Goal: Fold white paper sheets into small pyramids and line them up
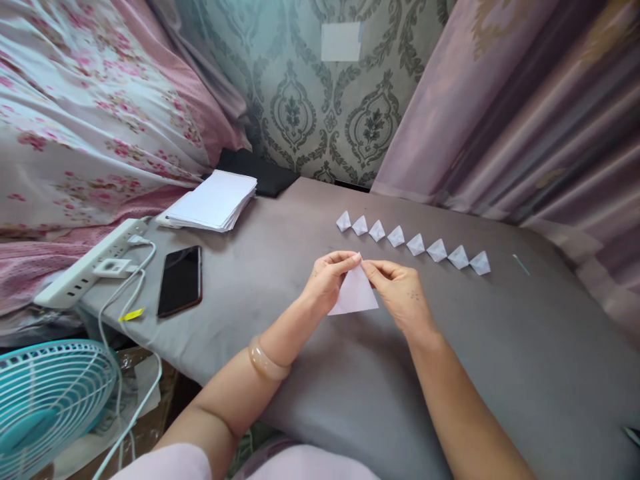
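A folded piece of white paper [354, 293] hangs between my two hands above the grey table, its narrow tip up and its wide edge down. My left hand [330, 277] pinches it near the tip, thumb on the front face. Fingers of my right hand [397, 287] close on the same paper just right of the tip. Behind my hands, several small folded paper pieces [396, 236] with pointed tops stand in a slanting row. The fingers behind the sheet are partly hidden.
At the back left lies a stack of white paper [213, 200] beside a black flat item [260, 175]. A phone [180, 281] and a power strip [93, 260] with cables lie left. A teal fan [55, 400] stands below the table's left edge. A thin white stick [521, 264] lies right.
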Motion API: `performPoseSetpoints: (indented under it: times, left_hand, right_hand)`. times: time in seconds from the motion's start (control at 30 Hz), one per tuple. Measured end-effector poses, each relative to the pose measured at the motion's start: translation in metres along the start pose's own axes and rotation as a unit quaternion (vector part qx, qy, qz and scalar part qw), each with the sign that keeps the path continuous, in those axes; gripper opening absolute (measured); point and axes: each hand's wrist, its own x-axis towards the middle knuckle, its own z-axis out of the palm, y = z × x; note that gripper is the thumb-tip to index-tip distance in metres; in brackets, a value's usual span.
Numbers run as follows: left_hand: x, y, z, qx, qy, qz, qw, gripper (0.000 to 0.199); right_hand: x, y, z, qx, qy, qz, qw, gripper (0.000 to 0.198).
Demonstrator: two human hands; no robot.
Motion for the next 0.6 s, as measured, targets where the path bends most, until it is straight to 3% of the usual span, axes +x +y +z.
performPoseSetpoints:
  times: [0.2,0.3,0.43,0.6]
  left_hand:
    - [0.001,-0.001,-0.003,0.070,-0.019,0.006,0.997,0.033]
    - [0.002,-0.001,-0.005,0.113,-0.016,0.047,0.992,0.031]
    - [0.005,-0.005,-0.008,0.134,0.017,0.100,0.986,0.029]
    - [0.010,-0.009,-0.013,0.146,0.010,0.094,0.985,0.028]
  right_hand:
    - [0.002,0.007,-0.003,-0.182,0.029,-0.108,0.977,0.028]
    - [0.002,0.008,-0.003,-0.198,0.021,-0.128,0.972,0.027]
    - [0.006,0.010,-0.002,-0.074,-0.040,-0.059,0.995,0.030]
    - [0.014,0.017,-0.005,0.028,-0.082,0.038,0.995,0.033]
